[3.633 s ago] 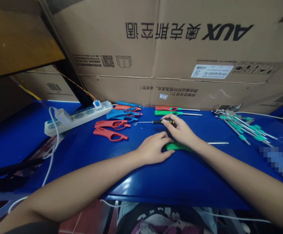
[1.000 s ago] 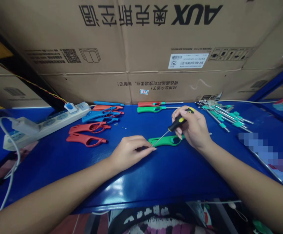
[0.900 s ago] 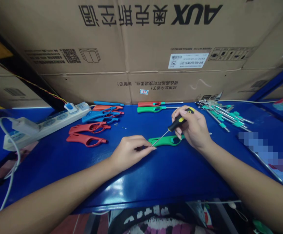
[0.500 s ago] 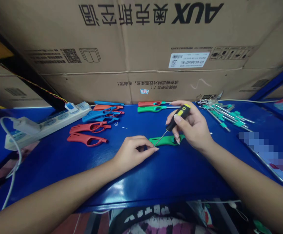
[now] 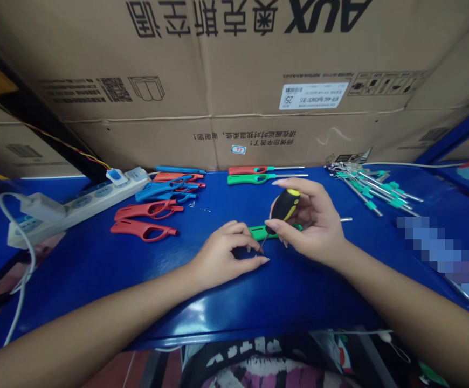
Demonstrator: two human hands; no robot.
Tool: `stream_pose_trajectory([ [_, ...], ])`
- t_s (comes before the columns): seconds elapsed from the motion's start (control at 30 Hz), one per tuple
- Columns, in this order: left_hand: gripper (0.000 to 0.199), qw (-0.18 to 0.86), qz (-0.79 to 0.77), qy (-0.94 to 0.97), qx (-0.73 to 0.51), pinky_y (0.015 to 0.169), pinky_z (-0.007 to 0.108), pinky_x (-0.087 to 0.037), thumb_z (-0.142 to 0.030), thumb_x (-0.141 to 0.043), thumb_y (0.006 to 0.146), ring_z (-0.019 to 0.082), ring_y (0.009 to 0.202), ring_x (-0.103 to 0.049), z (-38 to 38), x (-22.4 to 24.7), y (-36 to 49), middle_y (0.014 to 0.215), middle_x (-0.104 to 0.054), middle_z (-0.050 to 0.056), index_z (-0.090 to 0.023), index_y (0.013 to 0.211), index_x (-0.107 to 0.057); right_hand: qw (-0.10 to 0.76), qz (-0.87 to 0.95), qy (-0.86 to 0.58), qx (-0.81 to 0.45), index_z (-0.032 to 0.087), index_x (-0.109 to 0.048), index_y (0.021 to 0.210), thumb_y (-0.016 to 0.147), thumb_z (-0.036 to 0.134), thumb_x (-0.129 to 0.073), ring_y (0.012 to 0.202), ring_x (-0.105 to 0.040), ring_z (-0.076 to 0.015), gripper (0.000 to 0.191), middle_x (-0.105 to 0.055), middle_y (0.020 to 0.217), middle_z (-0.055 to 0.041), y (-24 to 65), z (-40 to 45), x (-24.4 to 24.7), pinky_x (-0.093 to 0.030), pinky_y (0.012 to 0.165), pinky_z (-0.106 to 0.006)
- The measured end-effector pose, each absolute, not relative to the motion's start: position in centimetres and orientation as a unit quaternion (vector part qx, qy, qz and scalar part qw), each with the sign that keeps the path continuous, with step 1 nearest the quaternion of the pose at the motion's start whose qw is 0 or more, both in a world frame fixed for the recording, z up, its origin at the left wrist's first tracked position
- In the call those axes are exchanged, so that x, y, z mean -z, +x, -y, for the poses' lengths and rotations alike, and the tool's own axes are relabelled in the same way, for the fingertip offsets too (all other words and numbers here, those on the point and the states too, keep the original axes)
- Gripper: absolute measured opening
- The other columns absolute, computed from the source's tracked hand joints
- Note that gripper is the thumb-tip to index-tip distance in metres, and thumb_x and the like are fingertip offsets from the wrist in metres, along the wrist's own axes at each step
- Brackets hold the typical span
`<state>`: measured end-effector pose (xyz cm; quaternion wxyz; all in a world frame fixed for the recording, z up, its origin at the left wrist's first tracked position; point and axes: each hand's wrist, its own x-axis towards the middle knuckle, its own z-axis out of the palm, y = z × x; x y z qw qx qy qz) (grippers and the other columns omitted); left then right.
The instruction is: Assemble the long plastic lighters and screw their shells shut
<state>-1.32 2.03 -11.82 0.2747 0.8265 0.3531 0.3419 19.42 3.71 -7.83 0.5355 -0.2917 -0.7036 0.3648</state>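
Observation:
My right hand [image 5: 313, 218] is wrapped round a black and yellow screwdriver [image 5: 285, 207], its shaft pointing down and to the left. Under it on the blue table lies a green lighter body [image 5: 259, 233], partly covered by the hand, with a metal rod end [image 5: 346, 219] showing to the right. My left hand [image 5: 228, 254] rests on the table at the lighter's left end, thumb and fingers curled towards the screwdriver tip. Whether those fingers pinch something small is too small to tell.
Several red and blue lighter shells [image 5: 145, 229] lie at the left beside a white power strip [image 5: 81, 203]. A red and a green lighter [image 5: 250, 178] lie at the back. Several metal rods with green parts [image 5: 364, 188] are piled back right, before a cardboard box [image 5: 157, 134].
The screwdriver now stands steeper, and its tip has moved slightly down and right, off the green lighter's edge. My right hand is lower; my left fingers have spread a little.

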Motion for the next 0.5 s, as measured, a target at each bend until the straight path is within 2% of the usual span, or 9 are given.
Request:
stream_pose_trajectory([
  [0.1,0.041,0.214,-0.384,0.83,-0.343,0.093,0.039,-0.047,-0.043,-0.081,0.079,0.023,0.1,-0.06,-2.5,11.4,-1.6,0.105,-0.068,0.005,-0.024,0.113,-0.07,0.576,0.676,-0.313,-0.337,0.038,-0.058,0.128,0.077,0.02,-0.081,0.069,-0.064,-0.0157,0.059,-0.065,0.105,-0.003,19.4,-3.9,8.0,-0.057,0.05,-0.027],
  [0.17,0.047,0.202,-0.395,0.832,-0.333,0.099,0.041,-0.045,-0.039,-0.08,0.08,0.025,0.109,-0.058,-2.8,11.4,-1.9,0.116,-0.067,0.007,-0.024,0.122,-0.066,0.592,0.664,-0.321,-0.324,0.038,-0.057,0.13,0.077,0.022,-0.081,0.074,-0.065,-0.0175,0.06,-0.065,0.106,-0.0039,19.4,-4.2,8.1,-0.058,0.052,-0.028],
  [0.3,0.043,0.206,-0.384,0.846,-0.307,0.101,0.042,-0.044,-0.028,-0.073,0.085,0.025,0.112,-0.059,-3.3,11.9,-2.0,0.122,-0.069,0.007,-0.022,0.126,-0.062,0.596,0.669,-0.327,-0.302,0.038,-0.055,0.132,0.079,0.024,-0.08,0.076,-0.066,-0.0181,0.06,-0.064,0.111,-0.0043,19.3,-4.5,8.6,-0.059,0.056,-0.03],
  [0.5,0.033,0.201,-0.372,0.859,-0.289,0.097,0.042,-0.046,-0.026,-0.068,0.088,0.024,0.109,-0.061,-3.2,12.5,-1.9,0.118,-0.07,0.005,-0.021,0.121,-0.063,0.569,0.728,-0.305,-0.23,0.034,-0.049,0.138,0.085,0.027,-0.074,0.076,-0.068,-0.0176,0.059,-0.064,0.122,-0.0065,19.4,-4.9,9.3,-0.061,0.056,-0.031],
])
